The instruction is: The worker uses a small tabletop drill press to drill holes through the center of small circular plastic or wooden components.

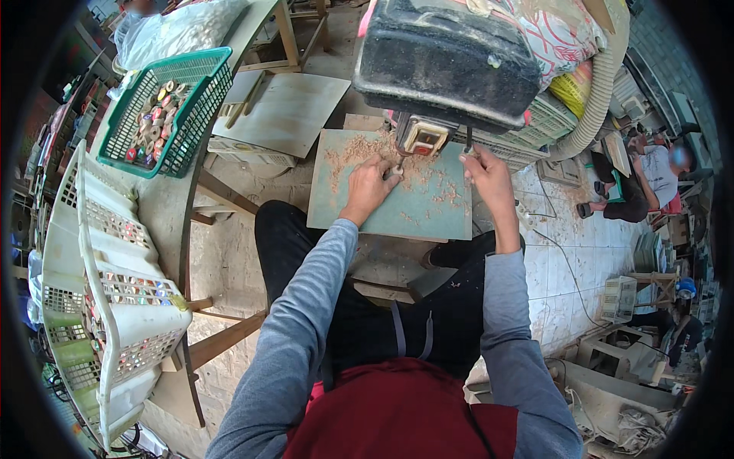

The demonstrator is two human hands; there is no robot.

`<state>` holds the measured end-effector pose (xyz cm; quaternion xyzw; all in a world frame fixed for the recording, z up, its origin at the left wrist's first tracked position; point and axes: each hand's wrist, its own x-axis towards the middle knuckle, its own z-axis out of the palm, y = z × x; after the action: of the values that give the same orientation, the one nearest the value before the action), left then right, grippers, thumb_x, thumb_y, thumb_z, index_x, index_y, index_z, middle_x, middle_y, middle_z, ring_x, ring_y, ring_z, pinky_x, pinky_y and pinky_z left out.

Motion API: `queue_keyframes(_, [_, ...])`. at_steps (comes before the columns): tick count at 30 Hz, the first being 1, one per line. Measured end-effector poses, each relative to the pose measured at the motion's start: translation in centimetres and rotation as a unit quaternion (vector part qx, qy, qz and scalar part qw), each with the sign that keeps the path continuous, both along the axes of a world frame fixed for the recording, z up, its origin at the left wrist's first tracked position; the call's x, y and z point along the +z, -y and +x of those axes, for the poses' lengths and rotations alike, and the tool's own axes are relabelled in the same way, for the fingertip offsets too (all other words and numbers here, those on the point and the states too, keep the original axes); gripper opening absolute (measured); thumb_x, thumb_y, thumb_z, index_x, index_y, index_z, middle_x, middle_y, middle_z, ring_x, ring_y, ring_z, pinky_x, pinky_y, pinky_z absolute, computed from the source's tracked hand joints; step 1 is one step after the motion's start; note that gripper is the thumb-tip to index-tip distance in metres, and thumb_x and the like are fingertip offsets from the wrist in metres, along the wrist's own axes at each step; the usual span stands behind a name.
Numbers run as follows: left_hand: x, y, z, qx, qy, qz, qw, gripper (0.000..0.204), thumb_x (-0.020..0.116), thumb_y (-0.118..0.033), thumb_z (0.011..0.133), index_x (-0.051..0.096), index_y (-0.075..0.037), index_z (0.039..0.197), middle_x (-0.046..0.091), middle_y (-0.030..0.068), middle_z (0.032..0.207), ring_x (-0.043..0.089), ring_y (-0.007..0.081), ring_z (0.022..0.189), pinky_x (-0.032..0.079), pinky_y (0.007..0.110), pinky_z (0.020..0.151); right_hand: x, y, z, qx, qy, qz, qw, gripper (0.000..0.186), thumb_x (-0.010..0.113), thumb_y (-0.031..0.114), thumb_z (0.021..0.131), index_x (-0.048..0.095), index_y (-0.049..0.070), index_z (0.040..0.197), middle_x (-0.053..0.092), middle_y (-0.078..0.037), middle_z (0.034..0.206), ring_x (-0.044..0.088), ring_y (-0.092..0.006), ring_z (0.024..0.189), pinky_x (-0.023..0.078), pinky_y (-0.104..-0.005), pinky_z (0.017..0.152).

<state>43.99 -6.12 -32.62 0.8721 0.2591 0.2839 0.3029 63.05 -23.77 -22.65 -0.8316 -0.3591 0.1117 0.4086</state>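
Workpiece (397, 170) in curled left fingers (375, 163)

The red shirt (405, 413) has long sleeves (302, 310) that are blue-gray and a bit wrinkly. The right sleeve (506, 302) ends higher up the arm than the left one. The pants (355, 325) are black, with two gray strings (398, 329) hanging in front. Both hands (371, 183) are bare.

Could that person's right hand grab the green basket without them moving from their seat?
Probably not: the right hand is up at the machine's handle, while the green basket sits well off to the left on a table, with the left hand in between.
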Motion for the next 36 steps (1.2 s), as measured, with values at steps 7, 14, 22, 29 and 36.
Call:
queue_keyframes(7, [0.2,0.0,-0.1,0.003,-0.009,0.005,1.0,0.033,0.08,-0.027,0.077,0.075,-0.008,0.104,0.064,0.0086,0.091,0.067,0.0299,0.084,0.052,0.042,0.078,-0.3,-1.3,1.1,-0.001,-0.029,0.016,0.999,0.051,0.071,0.028,0.089,0.063,-0.003,0.129,0.064,-0.006,0.068,0.058,-0.0117,0.062,0.045,-0.0268,0.06])
queue_keyframes(14, [0.9,0.1,-0.2,-0.001,-0.011,-0.014,1.0,0.033,0.079,-0.026,0.077,0.075,-0.008,0.105,0.065,0.0084,0.093,0.067,0.0294,0.086,0.052,0.042,0.078,0.3,-1.9,0.8,-0.021,0.007,-0.007,1.0,0.055,0.067,0.037,0.089,0.062,0.003,0.133,0.066,-0.01,0.07,0.064,-0.0207,0.065,0.048,-0.0331,0.065])
queue_keyframes(22, [0.5,0.0,-0.1,0.001,-0.014,-0.002,1.0,0.031,0.079,-0.025,0.077,0.075,-0.007,0.102,0.065,0.0087,0.093,0.067,0.0296,0.086,0.052,0.042,0.079,-1.0,-3.6,1.5,-0.073,0.199,-0.013,0.977,0.031,0.063,0.037,0.092,0.068,0.009,0.105,0.068,-0.018,0.078,0.068,-0.0395,0.079,0.051,-0.0476,0.069])
queue_keyframes(29, [-0.1,-0.1,0.0,0.008,-0.014,0.001,1.0,0.029,0.08,-0.025,0.077,0.074,-0.005,0.096,0.064,0.009,0.092,0.066,0.0308,0.084,0.051,0.042,0.079,-1.5,-5.4,4.6,-0.077,0.291,-0.008,0.953,0.027,0.065,0.029,0.09,0.07,0.003,0.085,0.067,-0.024,0.077,0.066,-0.0459,0.079,0.05,-0.0528,0.067])
queue_keyframes(36, [-0.4,-0.3,0.2,0.004,0.012,0.003,1.0,0.029,0.08,-0.025,0.075,0.074,-0.004,0.095,0.065,0.0092,0.091,0.067,0.0306,0.084,0.052,0.042,0.077,-1.3,-6.8,7.3,-0.042,0.393,0.105,0.912,0.027,0.066,0.027,0.087,0.07,0.0,0.08,0.067,-0.025,0.078,0.066,-0.0464,0.081,0.05,-0.0524,0.067])
